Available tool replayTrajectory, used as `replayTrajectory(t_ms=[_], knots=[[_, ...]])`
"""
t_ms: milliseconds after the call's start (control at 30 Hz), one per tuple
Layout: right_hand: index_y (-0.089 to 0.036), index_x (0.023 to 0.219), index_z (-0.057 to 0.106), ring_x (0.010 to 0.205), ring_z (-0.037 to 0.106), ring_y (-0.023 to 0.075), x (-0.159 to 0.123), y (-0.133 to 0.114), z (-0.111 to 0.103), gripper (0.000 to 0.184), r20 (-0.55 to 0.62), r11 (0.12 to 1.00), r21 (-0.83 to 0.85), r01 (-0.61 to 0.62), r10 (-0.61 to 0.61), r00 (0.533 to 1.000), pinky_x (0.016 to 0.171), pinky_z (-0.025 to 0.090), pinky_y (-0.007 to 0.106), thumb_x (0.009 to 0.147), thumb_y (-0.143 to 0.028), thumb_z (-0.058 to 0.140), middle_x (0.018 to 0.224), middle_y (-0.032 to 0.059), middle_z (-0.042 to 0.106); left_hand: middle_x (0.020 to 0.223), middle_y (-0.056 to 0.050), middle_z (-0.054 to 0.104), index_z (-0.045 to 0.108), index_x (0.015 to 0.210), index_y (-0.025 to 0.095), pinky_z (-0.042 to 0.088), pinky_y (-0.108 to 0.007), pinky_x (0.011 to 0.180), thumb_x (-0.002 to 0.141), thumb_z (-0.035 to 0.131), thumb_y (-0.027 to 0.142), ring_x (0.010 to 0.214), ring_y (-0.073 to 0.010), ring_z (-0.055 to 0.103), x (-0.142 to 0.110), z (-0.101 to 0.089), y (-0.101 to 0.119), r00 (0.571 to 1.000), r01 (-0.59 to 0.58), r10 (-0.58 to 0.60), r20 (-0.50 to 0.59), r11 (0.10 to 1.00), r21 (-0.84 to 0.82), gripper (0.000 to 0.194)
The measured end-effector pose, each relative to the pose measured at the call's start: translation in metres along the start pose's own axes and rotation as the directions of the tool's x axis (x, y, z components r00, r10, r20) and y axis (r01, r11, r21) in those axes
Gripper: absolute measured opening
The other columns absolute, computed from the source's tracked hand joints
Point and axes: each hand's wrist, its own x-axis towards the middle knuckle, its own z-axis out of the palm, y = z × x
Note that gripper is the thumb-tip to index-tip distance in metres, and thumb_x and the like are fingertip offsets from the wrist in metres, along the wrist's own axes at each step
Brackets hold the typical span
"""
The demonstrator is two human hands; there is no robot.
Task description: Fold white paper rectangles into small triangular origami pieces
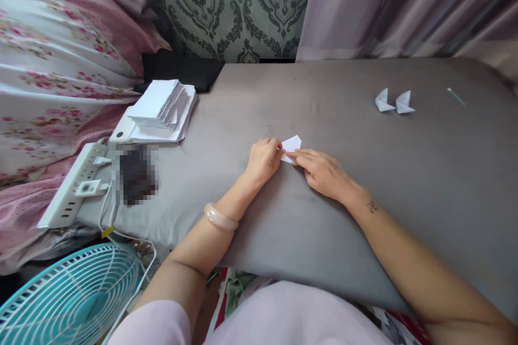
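A small folded piece of white paper (292, 144) lies on the grey mattress (332, 118) in front of me. My left hand (264, 159) has its fingers curled and pinches the paper's left edge. My right hand (321, 171) lies over the paper's lower right corner, fingers pressed together on it. A pale bangle (220, 218) sits on my left wrist.
Two folded white paper pieces (394, 102) rest at the far right, with a thin stick (456, 96) beyond them. A stack of white paper sheets (164, 109) lies at the left, beside a white power strip (75, 186). A teal fan (68, 296) stands at lower left.
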Motion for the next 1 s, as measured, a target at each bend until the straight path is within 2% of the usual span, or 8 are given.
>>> replayTrajectory(t_ms=[100,167,233,300,533,667,800,1000], knots=[[-0.021,0.113,0.064,0.123,0.057,0.0207,0.0,-0.001,0.0,0.044,-0.017,1.0,0.003,0.019,-0.019,1.0,0.103,0.047,0.04,0.082,0.002,0.043,0.127,0.0059,0.065,0.111,-0.015,0.064,0.064,0.1,0.014,0.044,-0.039,0.086,0.095,0.037,0.021,0.102,-0.0264,0.058,-0.023,-0.005,0.027,0.997,-0.08,0.079,0.014,0.965,0.249,0.028],[-0.019,0.115,0.064,0.121,0.058,0.0213,0.0,-0.001,0.0,0.042,-0.022,0.999,-0.005,0.034,-0.034,0.999,0.103,0.047,0.04,0.083,-0.001,0.044,0.126,0.0082,0.066,0.118,-0.018,0.063,0.059,0.117,0.008,0.044,-0.039,0.092,0.094,0.036,0.016,0.108,-0.0268,0.059,-0.04,-0.003,0.047,0.984,-0.17,0.149,0.092,0.94,0.297,0.034],[-0.018,0.119,0.063,0.121,0.058,0.0212,0.0,-0.001,0.0,0.041,-0.031,0.999,-0.004,0.043,-0.043,0.999,0.103,0.048,0.04,0.086,-0.003,0.044,0.126,0.0093,0.065,0.133,-0.026,0.054,0.048,0.13,-0.003,0.041,-0.041,0.102,0.093,0.033,0.012,0.123,-0.0296,0.053,-0.053,0.003,0.062,0.989,-0.138,0.11,0.099,0.924,0.356,0.043],[-0.019,0.122,0.062,0.121,0.058,0.0209,0.0,-0.002,0.0,0.042,-0.04,0.999,0.003,0.045,-0.044,0.998,0.103,0.048,0.041,0.087,-0.005,0.043,0.127,0.009,0.065,0.139,-0.03,0.047,0.042,0.135,-0.007,0.037,-0.044,0.107,0.091,0.034,0.011,0.131,-0.0323,0.047,-0.06,0.008,0.068,0.988,-0.13,0.086,0.129,0.913,0.387,0.049],[-0.02,0.128,0.059,0.122,0.058,0.0212,0.0,-0.003,0.0,0.051,-0.029,0.999,-0.008,0.037,-0.037,0.999,0.102,0.049,0.042,0.083,-0.001,0.042,0.127,0.009,0.065,0.139,-0.029,0.049,0.043,0.135,-0.009,0.035,-0.045,0.111,0.087,0.04,0.012,0.132,-0.0339,0.047,-0.053,-0.002,0.065,0.973,-0.166,0.086,0.216,0.906,0.388,0.053],[-0.016,0.127,0.058,0.122,0.057,0.0209,0.0,-0.004,0.0,0.051,-0.023,0.999,-0.027,0.028,-0.029,0.999,0.104,0.048,0.04,0.082,0.0,0.041,0.128,0.011,0.064,0.138,-0.03,0.05,0.047,0.133,-0.008,0.037,-0.043,0.109,0.086,0.042,0.012,0.129,-0.0332,0.049,-0.05,-0.007,0.064,0.977,-0.133,0.047,0.21,0.899,0.417,0.051],[-0.016,0.126,0.059,0.122,0.057,0.0212,0.0,-0.006,0.001,0.05,-0.023,0.999,-0.036,0.025,-0.026,0.999,0.103,0.048,0.041,0.082,0.001,0.041,0.127,0.0117,0.065,0.135,-0.028,0.053,0.05,0.131,-0.003,0.036,-0.043,0.108,0.084,0.043,0.013,0.128,-0.0318,0.051,-0.05,0.0,0.061,0.984,-0.128,0.063,0.168,0.903,0.411,0.05],[-0.017,0.12,0.06,0.122,0.058,0.0226,0.0,-0.014,0.001,0.044,-0.019,0.994,-0.112,0.004,-0.006,1.0,0.101,0.048,0.041,0.084,-0.002,0.04,0.127,0.0099,0.065,0.139,-0.031,0.047,0.046,0.133,-0.006,0.033,-0.048,0.109,0.085,0.039,0.013,0.132,-0.0354,0.045,-0.041,0.004,0.041,0.991,0.08,-0.118,0.066,0.906,0.416,0.053]])
